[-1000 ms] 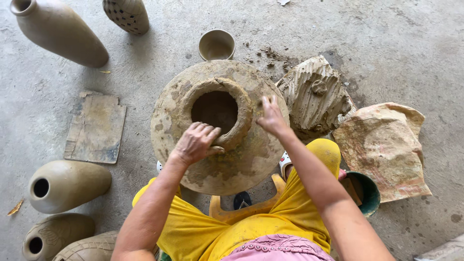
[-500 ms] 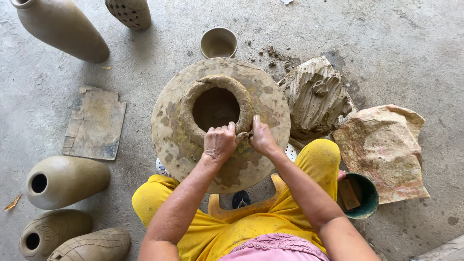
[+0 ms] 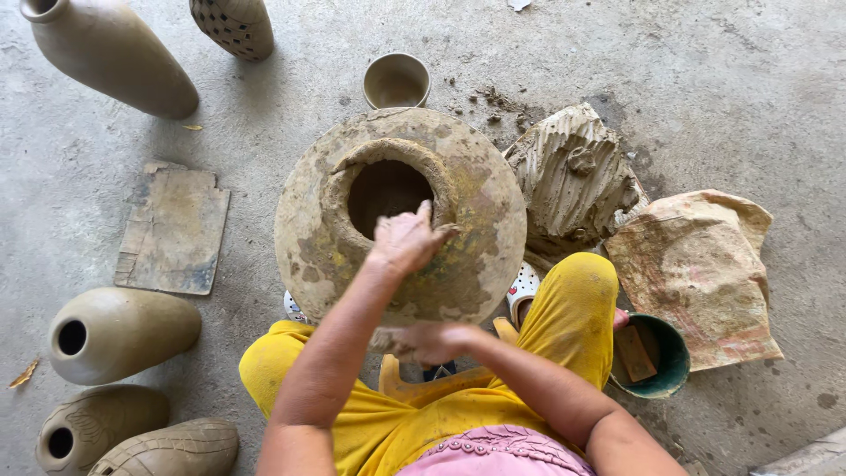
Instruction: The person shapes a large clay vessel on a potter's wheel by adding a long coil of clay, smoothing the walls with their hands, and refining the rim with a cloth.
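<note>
The large clay pot (image 3: 401, 211) stands on the floor between the person's knees, its rim being shaped: left hand (image 3: 407, 240) presses there, fingers together, while right hand (image 3: 432, 339), below it, pinches a clay lump (image 3: 388, 339), probably needed next on the rim.

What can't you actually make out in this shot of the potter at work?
- Inside of the big clay pot: head view, its mouth is dark.
- Right hand: blurred, so what it holds is unclear.
- Green bucket: partly hidden by the yellow-clad leg.
- Patterned vase: cut by the top edge.
</note>
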